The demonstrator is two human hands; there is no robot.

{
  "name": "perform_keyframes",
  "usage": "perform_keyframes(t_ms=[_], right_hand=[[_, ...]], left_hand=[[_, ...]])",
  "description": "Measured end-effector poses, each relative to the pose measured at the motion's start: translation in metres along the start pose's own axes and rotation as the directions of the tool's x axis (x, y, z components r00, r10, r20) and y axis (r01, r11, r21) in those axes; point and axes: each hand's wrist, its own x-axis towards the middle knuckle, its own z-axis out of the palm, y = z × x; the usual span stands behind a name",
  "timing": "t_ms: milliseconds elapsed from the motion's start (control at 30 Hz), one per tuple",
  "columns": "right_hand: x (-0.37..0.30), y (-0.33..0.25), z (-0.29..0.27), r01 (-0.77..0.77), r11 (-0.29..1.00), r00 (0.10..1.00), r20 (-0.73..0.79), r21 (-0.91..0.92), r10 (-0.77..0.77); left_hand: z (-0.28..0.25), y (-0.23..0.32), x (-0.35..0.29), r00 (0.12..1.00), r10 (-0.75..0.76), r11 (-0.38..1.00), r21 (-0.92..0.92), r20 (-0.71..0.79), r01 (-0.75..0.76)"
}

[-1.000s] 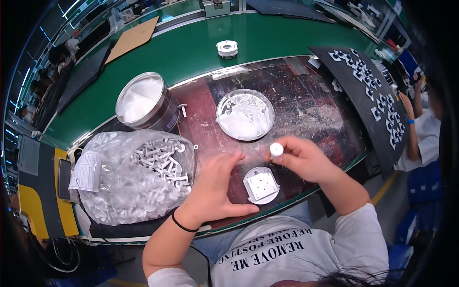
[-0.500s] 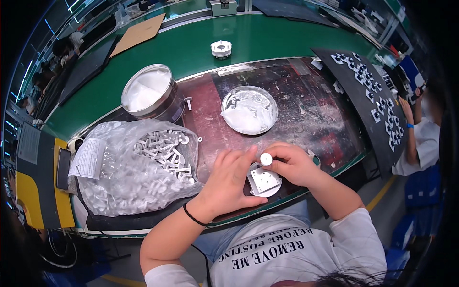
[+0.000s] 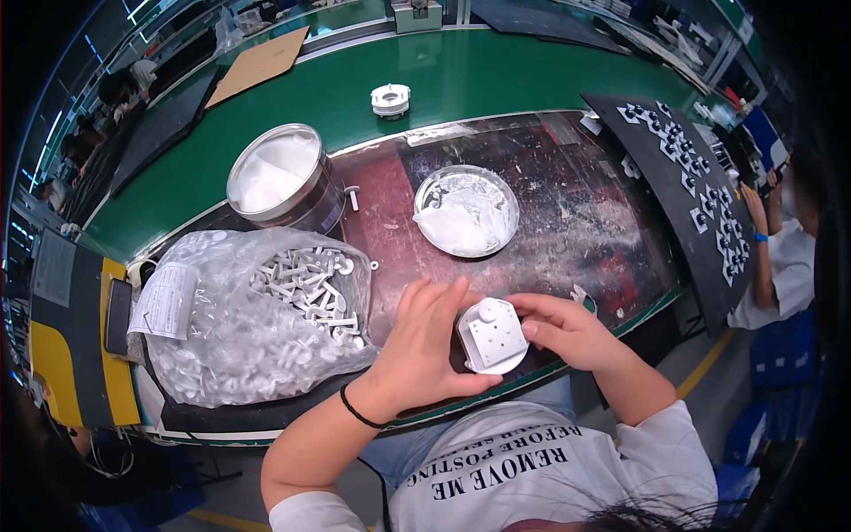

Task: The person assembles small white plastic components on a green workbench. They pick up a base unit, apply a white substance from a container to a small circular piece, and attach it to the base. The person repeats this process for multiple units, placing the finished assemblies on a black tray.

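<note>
Evidently I see the round piece (image 3: 488, 310) set on the white housing (image 3: 498, 344) nearside of the dish (image 3: 513, 210), its fixing unconfirmed, left hand (image 3: 420, 344) arched wide around, right hand (image 3: 569, 332) half-curled alongside, hold unclear.

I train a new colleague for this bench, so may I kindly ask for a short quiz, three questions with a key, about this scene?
1. Multiple choice: What is between the left hand and the right hand?
A) a metal tin
B) a white unit with small holes in its flat face
C) a cardboard sheet

2. True or false: The round dish is to the right of the clear bag.

3. Fill the gap: Seen from the person, the black board is to the ____ of the round dish.

Key: 1. B; 2. True; 3. right.
</note>
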Motion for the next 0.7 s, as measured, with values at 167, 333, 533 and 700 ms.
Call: perform_keyframes(t_ms=[167, 333, 533, 700], right_hand=[[0.014, -0.004, 0.0, -0.032, 0.997, 0.997, 0.066, 0.075, 0.027], [0.047, -0.033, -0.009, -0.035, 0.998, 0.991, 0.126, -0.052, 0.041], [0.168, -0.076, -0.064, 0.087, 0.991, 0.975, -0.195, -0.097, -0.105], [0.295, -0.076, -0.14, 0.03, 0.992, 0.868, -0.489, -0.119, -0.084]], left_hand=[[-0.007, 0.002, 0.002, 0.988, 0.123, 0.992, 0.005, -0.089, -0.123], [-0.01, -0.006, 0.0, 0.969, 0.061, 0.998, -0.017, -0.241, -0.067], [-0.026, -0.007, 0.004, 0.977, -0.066, 0.979, 0.175, -0.203, 0.103], [-0.017, -0.02, 0.006, 0.987, 0.042, 0.984, 0.18, -0.152, -0.014]])
